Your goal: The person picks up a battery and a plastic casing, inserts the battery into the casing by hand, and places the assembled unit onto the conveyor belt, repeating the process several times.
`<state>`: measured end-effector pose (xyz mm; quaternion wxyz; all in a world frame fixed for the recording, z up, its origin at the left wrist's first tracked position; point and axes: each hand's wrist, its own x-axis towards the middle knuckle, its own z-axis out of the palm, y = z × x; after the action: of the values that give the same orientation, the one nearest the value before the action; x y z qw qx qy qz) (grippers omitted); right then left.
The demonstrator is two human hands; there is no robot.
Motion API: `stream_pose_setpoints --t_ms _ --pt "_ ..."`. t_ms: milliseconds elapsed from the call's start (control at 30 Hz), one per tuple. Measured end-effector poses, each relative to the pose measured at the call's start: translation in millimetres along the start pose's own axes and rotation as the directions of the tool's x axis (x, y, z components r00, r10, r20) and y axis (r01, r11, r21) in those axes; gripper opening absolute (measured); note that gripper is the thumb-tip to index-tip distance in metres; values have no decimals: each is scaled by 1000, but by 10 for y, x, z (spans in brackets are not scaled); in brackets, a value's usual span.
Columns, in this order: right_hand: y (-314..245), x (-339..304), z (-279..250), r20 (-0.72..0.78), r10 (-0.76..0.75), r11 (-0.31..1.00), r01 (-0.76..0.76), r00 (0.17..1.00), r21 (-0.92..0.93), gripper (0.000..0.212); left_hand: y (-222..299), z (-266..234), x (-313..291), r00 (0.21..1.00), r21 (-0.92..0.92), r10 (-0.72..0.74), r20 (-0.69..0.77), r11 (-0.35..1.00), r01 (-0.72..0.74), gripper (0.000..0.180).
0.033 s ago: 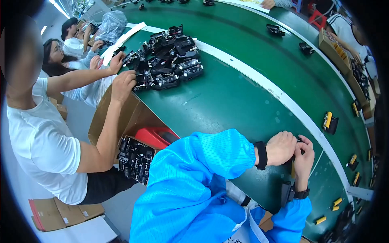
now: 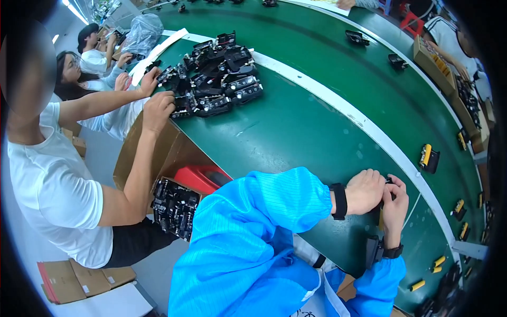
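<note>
My left hand and my right hand meet over the green table at the right. Between them is a small black part, mostly covered by my fingers. The left fingers curl down over it, while the right thumb and forefinger close round its far end. A dark edge with a yellowish strip shows below, beside the right palm. Both sleeves are blue, with black bands at the wrists. A black device is strapped at my right wrist, close to the table edge.
A heap of black assemblies lies at the left, where a co-worker's hands handle one. A white curved rail separates the table from a green belt carrying black and yellow units. Yellow cylinders lie at lower right.
</note>
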<state>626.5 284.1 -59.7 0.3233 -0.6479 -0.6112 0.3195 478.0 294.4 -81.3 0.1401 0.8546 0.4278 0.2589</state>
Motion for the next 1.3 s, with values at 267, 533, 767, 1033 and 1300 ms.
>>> stream_pose_setpoints --t_ms 267,533,767,1033,1300 --pt "-107 -522 -372 47 217 968 -221 975 115 21 -112 -92 37 997 -171 -42 64 984 52 23" --pt "105 -468 -452 -51 -296 801 218 954 -558 37 -41 -204 76 978 -164 -9 208 985 44 30" --pt "79 -516 -242 -248 -141 974 91 958 -206 40 76 -155 80 962 -105 -83 260 988 113 37" --pt "-49 -295 -338 -145 10 1000 -11 989 -7 42 87 -124 85 976 -58 -89 200 993 102 33" --pt "53 -300 23 -279 -208 975 222 937 19 36 17 -213 102 960 -181 -137 246 966 184 48"
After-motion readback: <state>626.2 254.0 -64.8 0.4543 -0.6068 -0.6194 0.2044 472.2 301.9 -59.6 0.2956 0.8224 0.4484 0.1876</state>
